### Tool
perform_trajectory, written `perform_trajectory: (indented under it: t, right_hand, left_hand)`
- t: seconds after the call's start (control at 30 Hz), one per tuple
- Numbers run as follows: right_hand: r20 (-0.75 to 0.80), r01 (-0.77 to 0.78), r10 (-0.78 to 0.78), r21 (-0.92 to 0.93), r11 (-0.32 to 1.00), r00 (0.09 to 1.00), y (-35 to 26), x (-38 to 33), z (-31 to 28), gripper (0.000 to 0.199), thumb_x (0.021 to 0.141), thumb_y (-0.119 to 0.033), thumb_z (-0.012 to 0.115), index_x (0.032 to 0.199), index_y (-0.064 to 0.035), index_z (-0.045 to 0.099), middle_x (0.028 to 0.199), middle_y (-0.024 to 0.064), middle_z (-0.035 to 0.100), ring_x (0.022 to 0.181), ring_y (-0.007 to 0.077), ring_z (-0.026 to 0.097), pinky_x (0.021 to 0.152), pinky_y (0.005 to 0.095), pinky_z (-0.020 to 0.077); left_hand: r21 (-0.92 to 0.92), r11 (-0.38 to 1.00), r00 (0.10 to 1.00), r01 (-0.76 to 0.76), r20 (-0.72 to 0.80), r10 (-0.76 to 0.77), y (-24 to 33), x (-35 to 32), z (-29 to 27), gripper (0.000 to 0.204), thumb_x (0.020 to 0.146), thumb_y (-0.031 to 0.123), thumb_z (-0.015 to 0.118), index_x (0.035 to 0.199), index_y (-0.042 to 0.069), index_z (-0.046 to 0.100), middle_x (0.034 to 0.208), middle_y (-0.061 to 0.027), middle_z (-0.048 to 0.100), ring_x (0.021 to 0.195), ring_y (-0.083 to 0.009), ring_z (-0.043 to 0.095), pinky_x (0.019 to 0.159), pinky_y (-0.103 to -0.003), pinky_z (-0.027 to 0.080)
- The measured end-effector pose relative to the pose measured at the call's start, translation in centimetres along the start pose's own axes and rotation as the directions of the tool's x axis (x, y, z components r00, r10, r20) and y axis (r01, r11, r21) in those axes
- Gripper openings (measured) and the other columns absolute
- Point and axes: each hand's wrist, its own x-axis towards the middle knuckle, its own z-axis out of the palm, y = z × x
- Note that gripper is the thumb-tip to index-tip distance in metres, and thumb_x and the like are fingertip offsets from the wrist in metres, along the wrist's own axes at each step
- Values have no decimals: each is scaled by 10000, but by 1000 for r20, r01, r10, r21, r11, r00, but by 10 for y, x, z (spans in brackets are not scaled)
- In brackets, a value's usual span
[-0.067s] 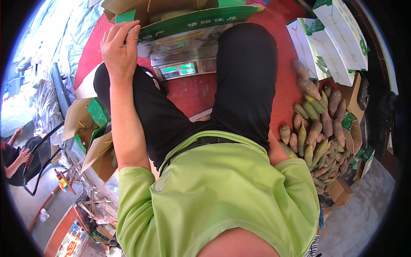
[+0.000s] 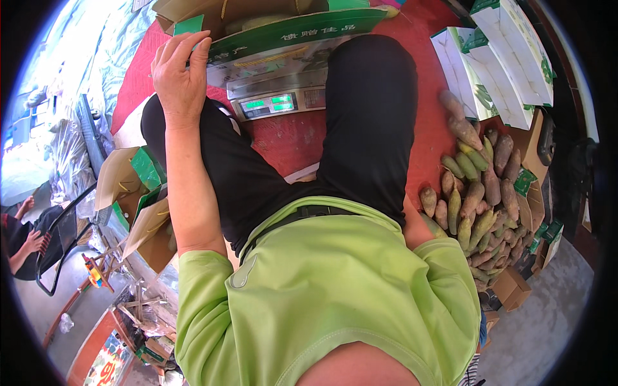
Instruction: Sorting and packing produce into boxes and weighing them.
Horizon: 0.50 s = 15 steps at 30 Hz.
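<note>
My left hand (image 2: 180, 74) is closed on the near left corner of an open cardboard box (image 2: 264, 55), green along the top and pale below. The box rests on a digital scale (image 2: 270, 104) with green-lit displays, between my knees. Inside the box, pale long shapes show in part. My right forearm (image 2: 417, 226) passes down beside my right thigh; the hand itself is hidden behind the leg.
To my right lies a heap of long reddish-brown and green root vegetables (image 2: 476, 193). Several white-and-green cartons (image 2: 492, 71) stand beyond it. Another open carton (image 2: 148, 225) is at my left. A person (image 2: 32, 241) sits at the far left.
My arms and the box have not visibly moved. The hand of the person at the far left has shifted slightly.
</note>
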Motion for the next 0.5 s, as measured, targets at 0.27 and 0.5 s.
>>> perform_trajectory:
  t: [0.27,0.5]
  right_hand:
    - [-16,-6,7,72,997,1000,1,-5,-3,206,854,-83,591,1036,-8,653,910,122,700,845,215,665,723,341,501]
    - [-31,-8,13,132,991,999,-1,-8,-9,206,857,-84,590,1039,-10,652,912,114,700,842,209,663,721,338,502]
  left_hand:
    - [6,1000,1000,-7,3,7,1,1,0,134,855,220,670,907,110,725,898,-51,680,875,-237,624,794,-350,463]
    - [7,1000,1000,4,4,-4,1,1,1,140,855,225,670,916,112,725,904,-47,680,881,-235,622,802,-344,458]
